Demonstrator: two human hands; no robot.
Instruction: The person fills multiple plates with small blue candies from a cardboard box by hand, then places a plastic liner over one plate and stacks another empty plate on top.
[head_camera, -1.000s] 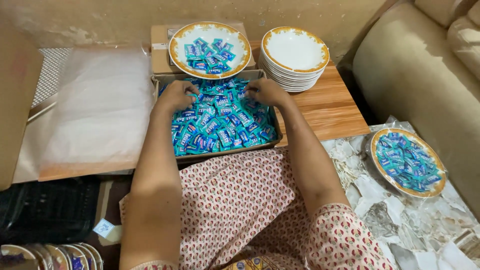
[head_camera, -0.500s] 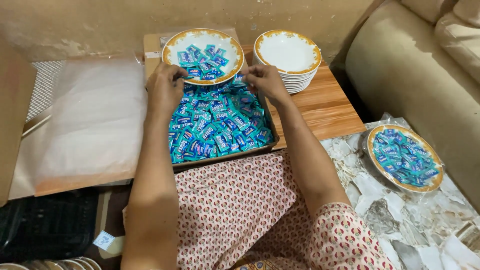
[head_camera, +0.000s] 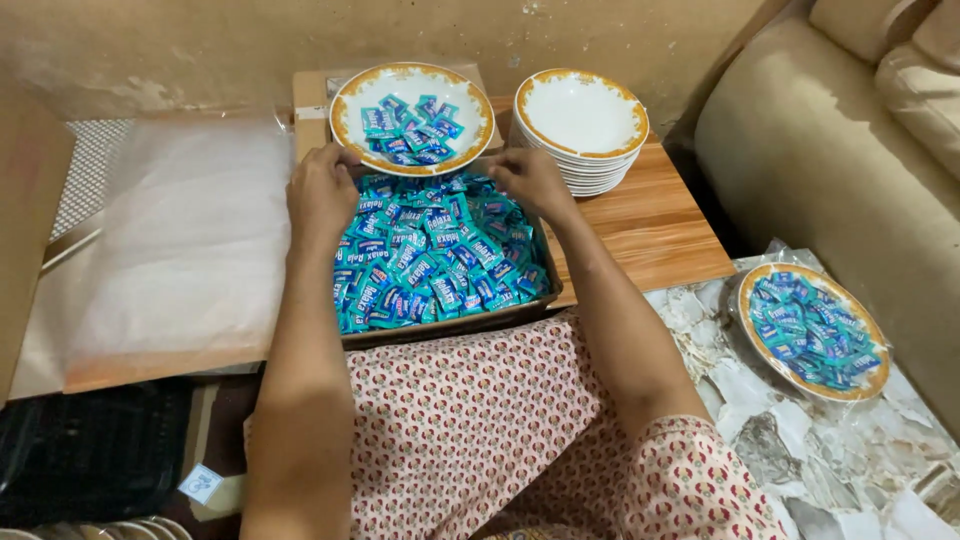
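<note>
Both hands at the tray of blue sweets
Left hand and right hand, fingers curled, rest on sweets at the tray's far end, beside the bowl; grasp unclear

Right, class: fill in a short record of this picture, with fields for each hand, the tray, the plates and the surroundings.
Left hand: on the tray's far left corner, by the partly filled plate
Right hand: on the tray's far right corner
Tray: heaped with blue wrapped candies
Empty plates: stacked on the wooden table
Wrapped plate of candies: on the stone floor, right
</note>
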